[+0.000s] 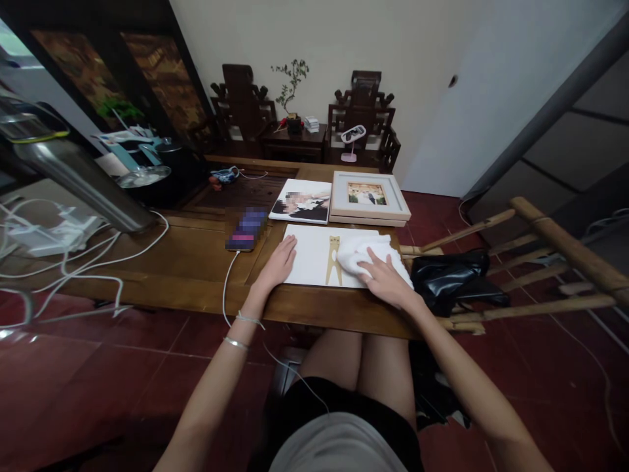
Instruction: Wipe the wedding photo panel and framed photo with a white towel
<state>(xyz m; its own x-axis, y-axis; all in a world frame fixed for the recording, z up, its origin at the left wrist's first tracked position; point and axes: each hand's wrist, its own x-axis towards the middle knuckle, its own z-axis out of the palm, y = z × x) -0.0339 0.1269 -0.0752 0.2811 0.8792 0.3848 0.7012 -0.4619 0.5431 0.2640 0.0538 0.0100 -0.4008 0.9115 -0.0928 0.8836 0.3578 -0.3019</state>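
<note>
A white board (314,252) lies flat near the front edge of the wooden table (196,262), with a tan wooden clip shape (335,260) on it. My left hand (279,262) rests flat and open on the board's left edge. My right hand (383,278) presses a white cloth (366,252) down on the board's right part, fingers laid over the cloth.
Behind the board lie a photo print (302,200) and a stacked framed photo (368,195). A phone (247,229) with a white cable sits to the left. A black bag (455,275) rests on a bamboo rack (540,262) at right. Cables and a metal cylinder (78,177) crowd the left.
</note>
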